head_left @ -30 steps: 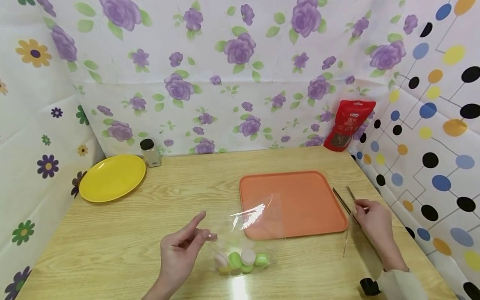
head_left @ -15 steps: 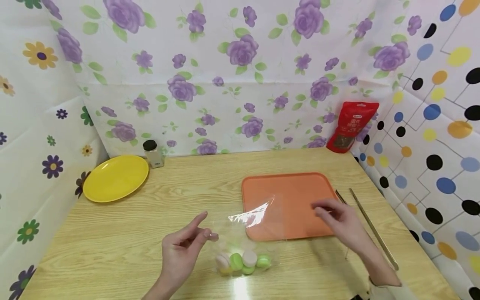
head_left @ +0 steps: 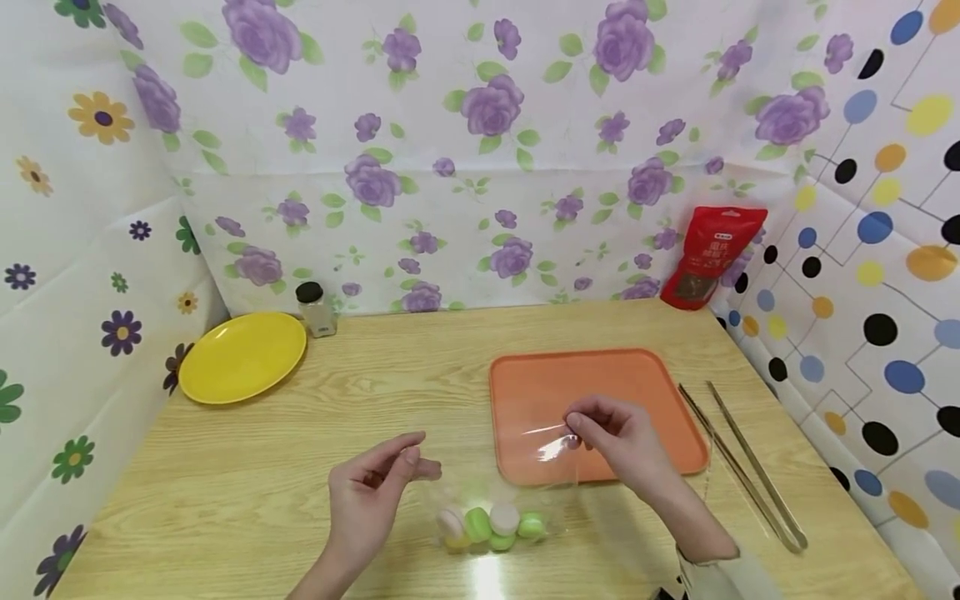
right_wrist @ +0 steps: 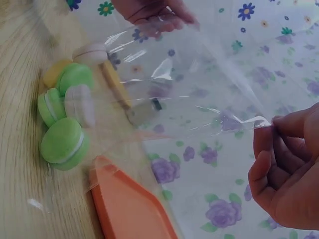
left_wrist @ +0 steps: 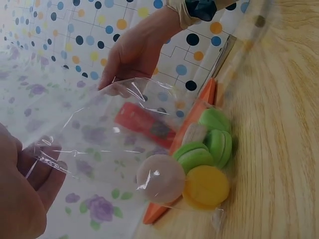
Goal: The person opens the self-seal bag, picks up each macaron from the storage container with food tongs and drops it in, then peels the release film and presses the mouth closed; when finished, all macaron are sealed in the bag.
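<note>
A clear plastic bag stands upright on the wooden table, with several macarons in its bottom. They are green, pale pink-white and yellow in the left wrist view. My left hand pinches the bag's upper left edge between thumb and fingers. At the upper right corner, my right hand pinches the film, as the right wrist view confirms. The bag's mouth is spread between both hands. Metal tongs lie on the table, right of my right hand and apart from it.
An orange tray lies just behind the bag. Far left is a yellow plate, beside a black-capped jar. A red pouch leans in the back right corner. Patterned cloth walls enclose the back and sides.
My right hand has let go of the tongs, moved left and taken hold of the bag's right corner. My left hand stays at the bag's left edge.
</note>
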{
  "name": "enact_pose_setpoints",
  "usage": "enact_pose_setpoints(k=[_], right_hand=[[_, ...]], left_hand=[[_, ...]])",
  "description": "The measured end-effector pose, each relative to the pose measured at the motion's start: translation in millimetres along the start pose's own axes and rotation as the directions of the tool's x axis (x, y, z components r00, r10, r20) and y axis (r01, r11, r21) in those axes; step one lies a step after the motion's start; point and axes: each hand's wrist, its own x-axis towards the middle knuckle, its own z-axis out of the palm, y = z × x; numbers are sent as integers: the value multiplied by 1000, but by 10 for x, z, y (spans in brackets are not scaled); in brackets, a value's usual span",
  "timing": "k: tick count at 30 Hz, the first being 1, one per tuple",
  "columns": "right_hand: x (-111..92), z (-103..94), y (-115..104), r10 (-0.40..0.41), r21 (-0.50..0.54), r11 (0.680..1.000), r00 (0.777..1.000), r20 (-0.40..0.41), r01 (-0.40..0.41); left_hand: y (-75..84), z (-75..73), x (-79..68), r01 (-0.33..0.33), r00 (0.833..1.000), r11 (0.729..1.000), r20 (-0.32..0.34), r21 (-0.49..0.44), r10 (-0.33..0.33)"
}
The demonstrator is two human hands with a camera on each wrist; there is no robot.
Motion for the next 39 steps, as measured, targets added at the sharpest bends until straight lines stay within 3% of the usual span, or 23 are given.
enact_pose_setpoints(k=[4,8,15,27,39], right_hand=[[-37,-7,-21,-27,16,999,1000,-3,28],[-55,-22,-13,-76,44,996,997,10,76],[-31,-26,23,-140,155,979,989,41,132],[-11,-38,46,-210,224,957,972,108,182],[-7,-77,108,-265,251,945,943,203,211]], left_hand=[[35,-2,31,72,997,997,-13,-28,-72],[32,-9,57,74,997,996,15,-44,-73],[-24,-60,69,49,995,995,91,-91,-41],[-98,-91,73,12,991,976,132,-217,17],[-124,-87,73,-18,986,960,153,-280,63]])
